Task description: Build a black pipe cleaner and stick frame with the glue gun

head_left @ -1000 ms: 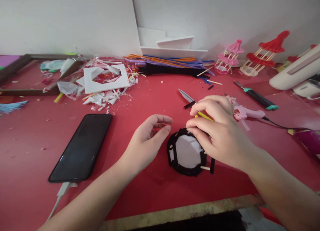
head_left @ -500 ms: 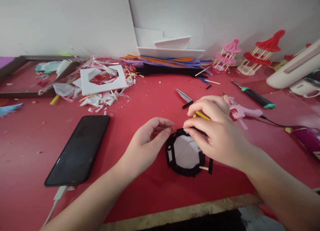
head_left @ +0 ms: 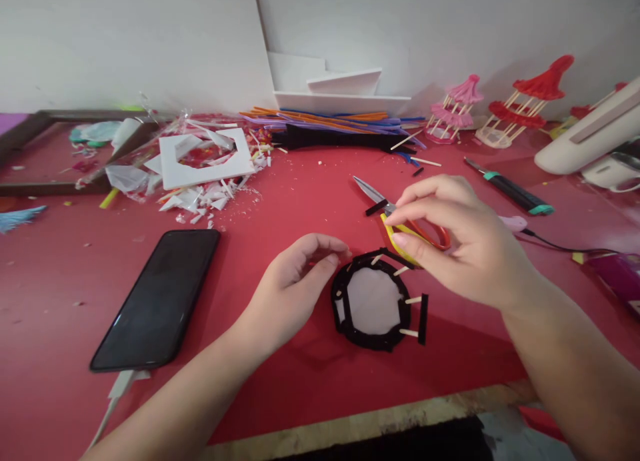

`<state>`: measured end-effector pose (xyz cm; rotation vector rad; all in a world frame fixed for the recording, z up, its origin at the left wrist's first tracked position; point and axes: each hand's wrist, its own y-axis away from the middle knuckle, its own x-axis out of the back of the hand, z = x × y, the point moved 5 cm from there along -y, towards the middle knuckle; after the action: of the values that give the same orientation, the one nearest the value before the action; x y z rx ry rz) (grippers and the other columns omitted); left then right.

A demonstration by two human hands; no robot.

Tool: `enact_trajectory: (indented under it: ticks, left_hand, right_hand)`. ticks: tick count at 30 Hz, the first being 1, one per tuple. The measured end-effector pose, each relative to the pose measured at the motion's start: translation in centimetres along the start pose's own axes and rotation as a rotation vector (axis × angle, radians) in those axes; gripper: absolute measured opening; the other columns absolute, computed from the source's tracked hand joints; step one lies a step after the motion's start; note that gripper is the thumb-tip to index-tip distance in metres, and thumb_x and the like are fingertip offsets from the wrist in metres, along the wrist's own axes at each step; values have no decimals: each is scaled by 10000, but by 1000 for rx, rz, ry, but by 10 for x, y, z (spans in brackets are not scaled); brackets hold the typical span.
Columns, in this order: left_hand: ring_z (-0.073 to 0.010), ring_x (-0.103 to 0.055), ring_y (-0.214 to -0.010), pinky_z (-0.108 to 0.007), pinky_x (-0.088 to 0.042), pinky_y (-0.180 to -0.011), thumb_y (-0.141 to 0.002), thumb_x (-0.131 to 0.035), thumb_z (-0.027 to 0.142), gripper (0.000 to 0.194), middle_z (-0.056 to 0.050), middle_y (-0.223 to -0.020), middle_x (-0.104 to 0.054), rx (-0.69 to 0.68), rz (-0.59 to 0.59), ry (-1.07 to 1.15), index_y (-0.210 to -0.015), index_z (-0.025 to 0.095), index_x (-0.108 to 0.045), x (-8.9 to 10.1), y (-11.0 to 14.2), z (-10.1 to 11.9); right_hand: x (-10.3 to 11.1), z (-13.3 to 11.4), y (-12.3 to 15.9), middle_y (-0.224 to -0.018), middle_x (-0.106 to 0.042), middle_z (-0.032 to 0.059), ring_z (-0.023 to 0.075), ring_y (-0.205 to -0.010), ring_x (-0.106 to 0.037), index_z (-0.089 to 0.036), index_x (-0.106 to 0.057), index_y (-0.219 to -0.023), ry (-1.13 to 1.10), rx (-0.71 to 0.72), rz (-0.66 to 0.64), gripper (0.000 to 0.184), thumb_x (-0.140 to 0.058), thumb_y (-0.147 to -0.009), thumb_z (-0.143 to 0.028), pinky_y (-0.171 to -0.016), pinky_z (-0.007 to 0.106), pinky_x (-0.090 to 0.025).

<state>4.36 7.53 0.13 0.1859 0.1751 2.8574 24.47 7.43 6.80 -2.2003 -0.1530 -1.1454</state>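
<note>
A small round craft base (head_left: 375,301) with a white middle and a fuzzy black rim lies on the red table. Short wooden sticks stick out from it, and black strips (head_left: 423,319) join the ends of some. My left hand (head_left: 300,284) is closed at its upper left edge, thumb and curled fingers at the rim; the exact grip is partly hidden. My right hand (head_left: 450,241) is raised above and right of the base, fingers apart, with nothing visible in them. Beneath it lie scissors (head_left: 370,192) with yellow and orange handles, a black strip (head_left: 377,208) across the blades.
A phone (head_left: 157,300) on a cable lies at left. Behind it are a white cut-out board (head_left: 173,171) and scraps. Pipe cleaners (head_left: 340,120) lie at the back. Pink (head_left: 455,111) and red (head_left: 525,104) carousel-like models, a cutter-like tool (head_left: 517,193) and a pink glue gun (head_left: 514,223) are right.
My right hand has left the base's upper rim and moved right, its fingers spreading. The scissors' handles and the sticks at the rim now show. My left hand has stayed in place.
</note>
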Motion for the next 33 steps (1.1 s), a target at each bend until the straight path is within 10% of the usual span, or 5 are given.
enact_trajectory:
  ticks: [12, 22, 33]
  left_hand:
    - [-139, -663, -938, -252, -522, -873, -926, -573, 275, 140, 5, -996, -721, -11, -12, -57, -1000, 222, -679, 1, 2, 0]
    - [-140, -672, -966, -273, -528, -904, -901, -583, 269, 135, 6, -1006, -716, 15, -24, 29, -998, 214, -659, 0, 2, -2]
    - [-144, -670, -967, -272, -528, -904, -900, -579, 274, 138, 7, -996, -720, 6, -27, -3, -989, 218, -668, 1, 2, -1]
  right_hand:
    - [-28, 10, 2, -986, -626, 40, 209, -979, -593, -223, -650, -881, -211, -177, -69, 46, -680, -861, -251, -898, 411, -479]
    - [-8, -21, 8, -1202, -609, 95, 314, -1121, -465, -265, -784, -937, 22, 267, 49, 191, -641, -850, -172, -967, 575, -391]
    - [-16, -21, 8, -1204, -637, 76, 315, -1122, -480, -275, -801, -920, 72, 267, 10, 206, -619, -868, -193, -951, 571, -399]
